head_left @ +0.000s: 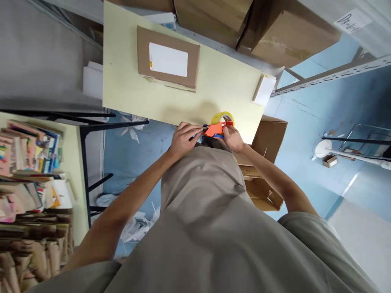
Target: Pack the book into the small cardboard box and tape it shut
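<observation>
An orange tape dispenser [214,129] with a roll of yellow tape [222,114] is held between my hands, just in front of my body at the near edge of the table. My right hand [233,139] is closed round its right end, by the roll. At the left end, the bent fingers of my left hand [185,140] pinch the dispenser's tip; whether the tape's loose end lies between them I cannot tell. Beyond my hands, a closed cardboard box [168,77] with a white label [168,60] rests on the pale yellow table [122,81].
A small white box [264,89] sits at the table's right end. Large cartons [293,32] stand behind the table. An open cardboard box [270,138] is below on the right. Books [30,150] fill a table at left, and paper scraps [139,226] litter the floor.
</observation>
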The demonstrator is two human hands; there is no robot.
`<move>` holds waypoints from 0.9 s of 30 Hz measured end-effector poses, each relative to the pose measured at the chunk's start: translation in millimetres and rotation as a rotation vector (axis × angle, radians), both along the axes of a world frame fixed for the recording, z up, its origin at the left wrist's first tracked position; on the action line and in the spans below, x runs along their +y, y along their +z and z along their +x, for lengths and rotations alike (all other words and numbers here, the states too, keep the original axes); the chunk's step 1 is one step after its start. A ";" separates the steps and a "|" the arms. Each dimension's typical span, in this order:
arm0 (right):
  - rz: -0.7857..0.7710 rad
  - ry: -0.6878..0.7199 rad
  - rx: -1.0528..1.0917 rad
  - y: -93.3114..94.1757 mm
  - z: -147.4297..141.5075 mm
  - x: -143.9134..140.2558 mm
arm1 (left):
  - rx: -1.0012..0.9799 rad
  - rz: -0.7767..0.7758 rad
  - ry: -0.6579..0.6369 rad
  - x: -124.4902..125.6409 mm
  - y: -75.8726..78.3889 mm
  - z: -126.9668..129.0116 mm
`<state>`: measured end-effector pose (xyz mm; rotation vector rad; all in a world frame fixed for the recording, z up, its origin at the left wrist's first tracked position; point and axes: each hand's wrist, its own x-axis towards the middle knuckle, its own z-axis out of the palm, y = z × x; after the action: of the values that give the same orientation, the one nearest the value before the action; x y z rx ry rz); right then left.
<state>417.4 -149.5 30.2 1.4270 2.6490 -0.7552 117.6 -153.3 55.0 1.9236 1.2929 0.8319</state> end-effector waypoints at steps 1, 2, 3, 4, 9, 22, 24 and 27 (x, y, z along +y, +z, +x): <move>0.004 0.006 0.009 0.2 3.7 -0.4 | 0.005 -0.015 0.009 -3.3 0.9 4.8; 0.007 0.010 0.014 0.7 7.0 -0.5 | 0.012 -0.034 0.016 -6.0 2.8 8.8; 0.010 0.016 0.018 1.5 10.0 -0.2 | 0.019 -0.055 0.018 -8.2 5.5 11.8; 0.009 0.028 0.024 2.5 12.8 0.5 | 0.025 -0.074 0.016 -9.7 8.8 13.9; -0.012 0.130 0.068 9.1 25.0 7.9 | 0.031 -0.131 0.008 -3.6 20.1 15.6; -0.199 0.276 -0.266 52.4 25.0 52.9 | -0.072 -0.279 0.138 20.9 -33.9 -0.9; -0.203 0.240 -0.340 51.4 35.2 62.4 | -0.097 -0.243 0.218 31.6 -48.3 -16.1; -0.180 0.117 -0.446 42.9 48.6 80.2 | -0.143 -0.200 0.392 60.4 -73.1 -38.8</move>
<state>466.0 -69.3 73.1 1.2131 2.2408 -0.5657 78.8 -92.9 -18.1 1.4503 1.6233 0.9688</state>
